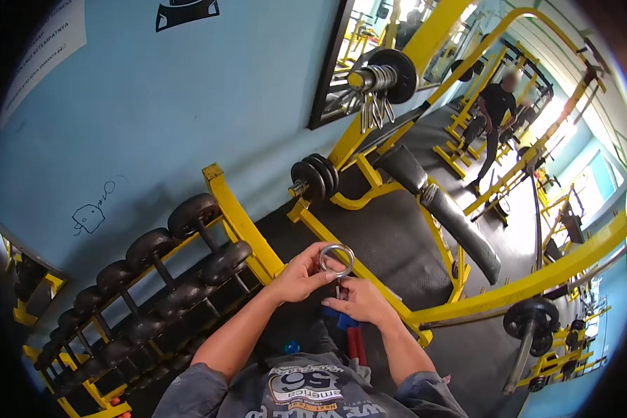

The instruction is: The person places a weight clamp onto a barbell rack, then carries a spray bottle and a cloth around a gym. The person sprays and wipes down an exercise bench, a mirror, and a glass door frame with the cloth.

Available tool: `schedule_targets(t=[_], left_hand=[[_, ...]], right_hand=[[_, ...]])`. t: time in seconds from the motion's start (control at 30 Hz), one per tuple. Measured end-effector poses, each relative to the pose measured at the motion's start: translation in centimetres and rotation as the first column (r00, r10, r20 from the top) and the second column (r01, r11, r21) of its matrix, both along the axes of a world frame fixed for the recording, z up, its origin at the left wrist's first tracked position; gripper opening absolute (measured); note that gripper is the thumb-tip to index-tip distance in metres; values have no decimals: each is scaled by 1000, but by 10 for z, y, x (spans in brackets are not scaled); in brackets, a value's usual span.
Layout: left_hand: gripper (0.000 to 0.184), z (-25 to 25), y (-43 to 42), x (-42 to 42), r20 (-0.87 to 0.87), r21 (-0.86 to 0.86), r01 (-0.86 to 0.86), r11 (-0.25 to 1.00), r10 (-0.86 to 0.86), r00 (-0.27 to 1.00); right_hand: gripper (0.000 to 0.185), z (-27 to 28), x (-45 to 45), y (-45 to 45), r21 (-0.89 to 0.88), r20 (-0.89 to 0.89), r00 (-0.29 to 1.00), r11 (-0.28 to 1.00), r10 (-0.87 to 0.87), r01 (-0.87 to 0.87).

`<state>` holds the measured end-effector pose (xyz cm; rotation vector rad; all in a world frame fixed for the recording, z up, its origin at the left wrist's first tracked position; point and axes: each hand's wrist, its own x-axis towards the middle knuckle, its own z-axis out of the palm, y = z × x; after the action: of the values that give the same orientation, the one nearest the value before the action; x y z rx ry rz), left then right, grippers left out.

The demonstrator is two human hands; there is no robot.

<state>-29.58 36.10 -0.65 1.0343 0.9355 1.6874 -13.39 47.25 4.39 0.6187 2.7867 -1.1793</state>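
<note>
A shiny metal spring collar (337, 259) is held up in front of my body, its round coil facing me. My left hand (303, 274) is closed on the left side of the coil, with the thumb near its lower edge. Just below and to the right, my right hand (359, 301) has its fingers closed around the collar's thin lower part, which is mostly hidden by the fingers. Several similar collars (377, 87) hang on a yellow peg beside a black plate, on the rack ahead.
A dumbbell rack (247, 237) stands at the left by the blue wall. Ahead are small weight plates (317, 177) on a low peg and a padded bench (460, 230). A yellow machine arm (522, 275) spans the right. A person (498, 108) sits farther back.
</note>
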Motion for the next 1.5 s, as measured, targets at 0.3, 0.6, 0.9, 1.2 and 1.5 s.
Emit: schedule_targets(t=[0.3, 0.6, 0.9, 1.2, 1.5], left_hand=[[86, -81, 96, -86, -471, -232, -749, 621, 602, 645], [80, -243, 181, -193, -469, -284, -861, 423, 722, 509], [63, -296, 213, -222, -379, -300, -912, 281, 842, 384], [61, -285, 209, -237, -314, -355, -829, 431, 781, 540], [63, -292, 233, -238, -506, -216, -892, 398, 735, 451]], right_hand=[[46, -101, -146, 107, 139, 144, 989, 988, 47, -67], [46, -318, -273, 186, 245, 118, 991, 965, 66, -93], [43, -371, -315, 221, 295, 94, 986, 942, 138, -160], [43, -384, -317, 228, 329, -99, 986, 939, 138, -98], [41, -387, -297, 235, 327, -205, 978, 938, -45, 112]])
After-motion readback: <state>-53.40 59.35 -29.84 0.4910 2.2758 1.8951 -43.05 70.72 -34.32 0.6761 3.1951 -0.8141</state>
